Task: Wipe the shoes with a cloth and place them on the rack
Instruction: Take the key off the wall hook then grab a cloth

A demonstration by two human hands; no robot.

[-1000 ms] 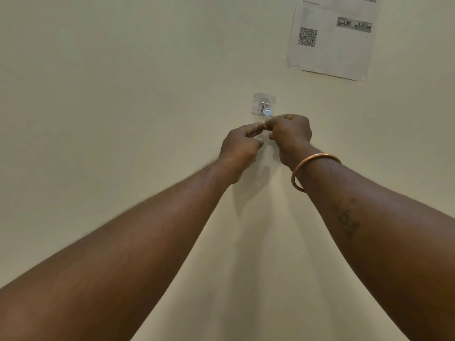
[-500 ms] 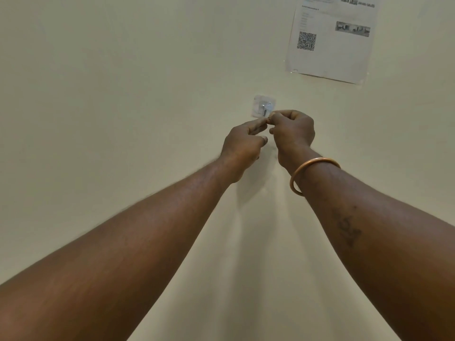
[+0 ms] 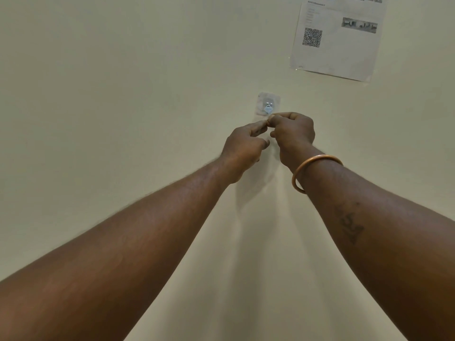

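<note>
Reaches to the wall [image 3: 123, 94] at mid-frame with left hand [image 3: 243, 146], fingers curled, tips pinched against those of right hand [image 3: 293, 134], likewise curled; cannot tell whether either holds anything. Stays just under the hook [image 3: 268, 105], barely shifted from a second ago, edging nearer it. Upper right, a paper [image 3: 337, 52]. No shoes, cloth or rack in view; likely fiddling at the hook, so no gain on the wiping.
</note>
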